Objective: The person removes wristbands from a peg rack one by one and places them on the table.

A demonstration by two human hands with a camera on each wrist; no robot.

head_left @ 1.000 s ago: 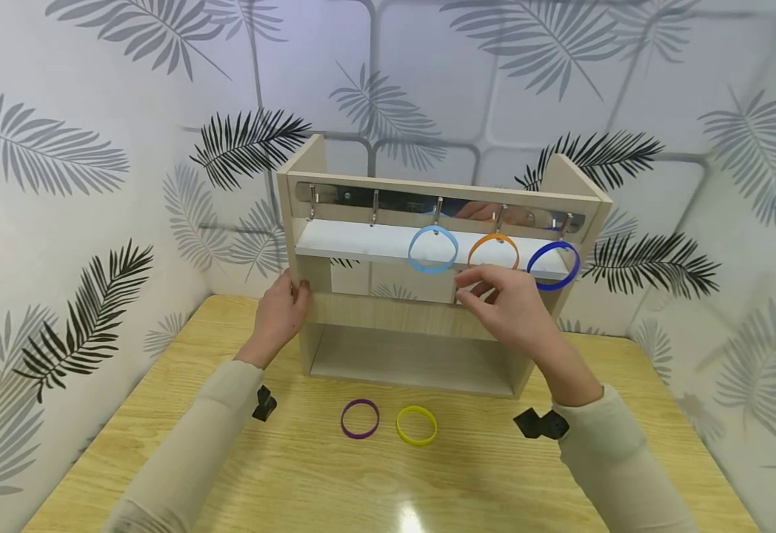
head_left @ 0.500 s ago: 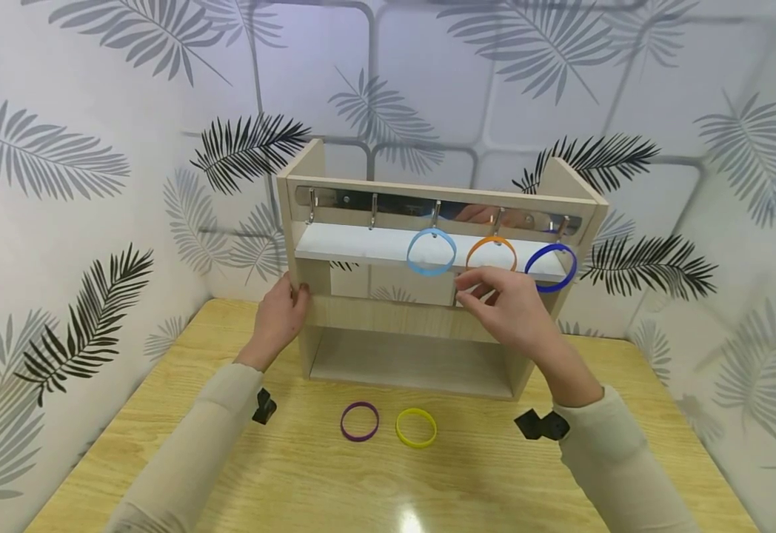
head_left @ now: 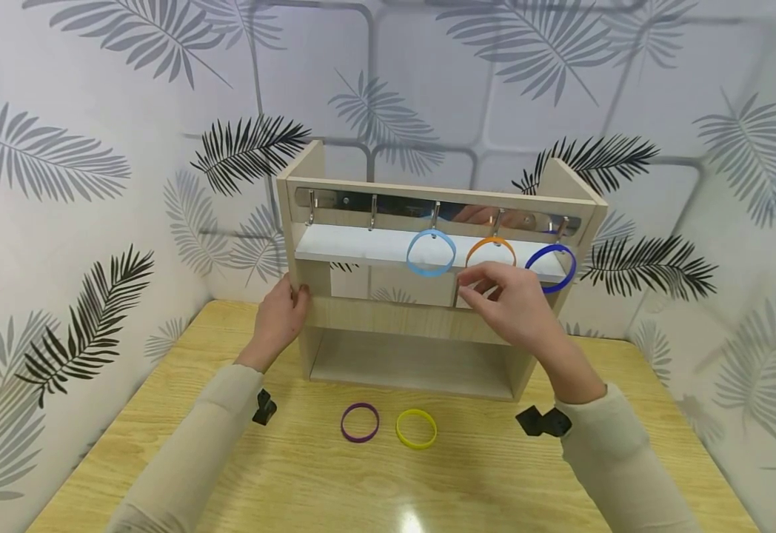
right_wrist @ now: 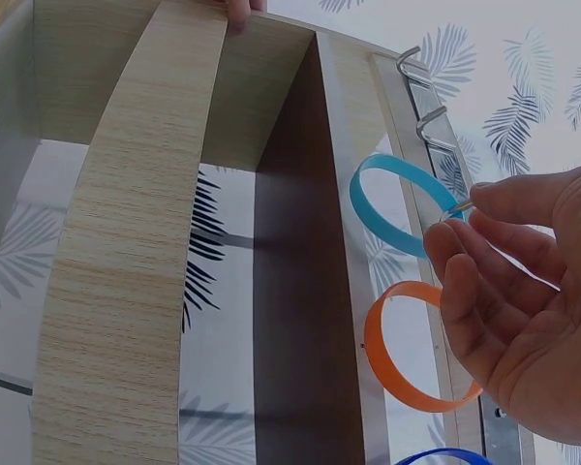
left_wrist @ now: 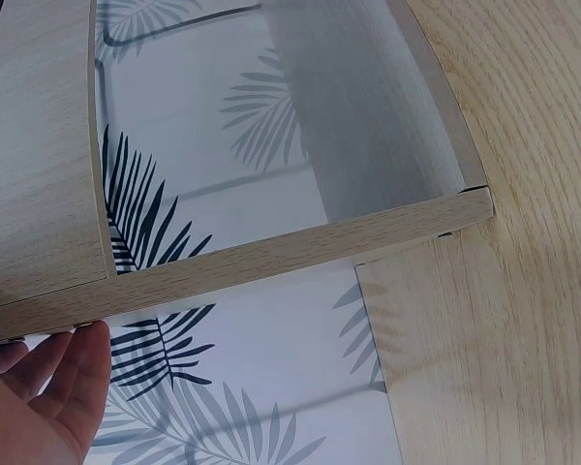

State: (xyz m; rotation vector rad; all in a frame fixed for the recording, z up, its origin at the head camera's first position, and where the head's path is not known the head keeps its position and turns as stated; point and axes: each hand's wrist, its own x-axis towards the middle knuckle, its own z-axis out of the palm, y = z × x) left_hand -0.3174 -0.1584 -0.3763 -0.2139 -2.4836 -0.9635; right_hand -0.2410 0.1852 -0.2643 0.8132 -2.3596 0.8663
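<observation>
My left hand (head_left: 280,318) grips the left side panel of a small wooden shelf unit (head_left: 388,317), thumb in front; its fingertips are partly hidden behind the edge. My right hand (head_left: 511,300) hovers before the unit, thumb and fingers loosely curled with a gap between them, holding nothing. A light blue wristband (head_left: 429,273) hangs from the middle hook. To its right hangs an orange wristband (head_left: 492,240), its lower part covered by the right hand, and then a dark blue wristband (head_left: 551,289). In the right wrist view, the thumb tip overlaps the light blue band's hook.
Two hooks at the left of the metal rail (head_left: 355,200) are bare. On the wooden table (head_left: 295,474) in front of the unit lie a purple wristband (head_left: 360,440) and a yellow wristband (head_left: 416,446). A leaf-patterned wall (head_left: 415,96) rises behind.
The right hand has shifted very slightly up and right, its thumb a little farther from the fingers. The left hand and the wristbands stay where they were.
</observation>
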